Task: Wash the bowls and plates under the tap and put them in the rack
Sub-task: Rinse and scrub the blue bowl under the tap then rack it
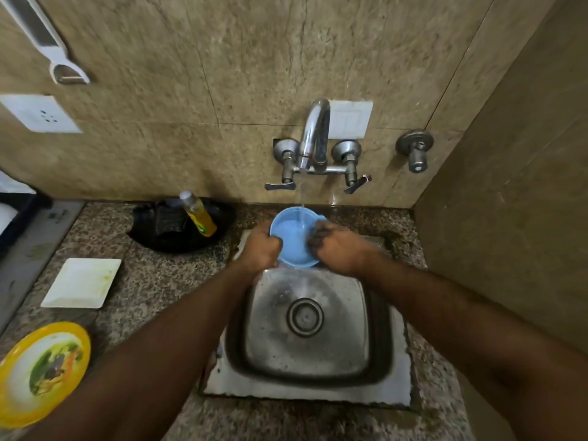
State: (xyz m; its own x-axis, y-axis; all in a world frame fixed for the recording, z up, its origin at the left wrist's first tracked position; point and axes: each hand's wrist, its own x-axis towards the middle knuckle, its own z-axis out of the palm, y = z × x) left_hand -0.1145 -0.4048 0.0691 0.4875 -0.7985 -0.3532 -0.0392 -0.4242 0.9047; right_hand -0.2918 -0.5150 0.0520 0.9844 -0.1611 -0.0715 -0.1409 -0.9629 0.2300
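A light blue bowl (294,238) is held over the far edge of the steel sink (305,326), under the running tap (313,135). Water falls into the bowl. My left hand (262,246) grips the bowl's left rim. My right hand (337,249) grips the right side, its fingers curled over the rim with something dark, perhaps a scrubber, under them. On the counter to the left lie a white square plate (82,283) with yellowish smears and a yellow-rimmed round plate (41,374) with food remains.
A black tray (181,237) behind the plates holds a yellow soap bottle (199,214) and a dark scrub pad. A wall socket (41,114) is at upper left, a side wall close on the right. No rack is in view.
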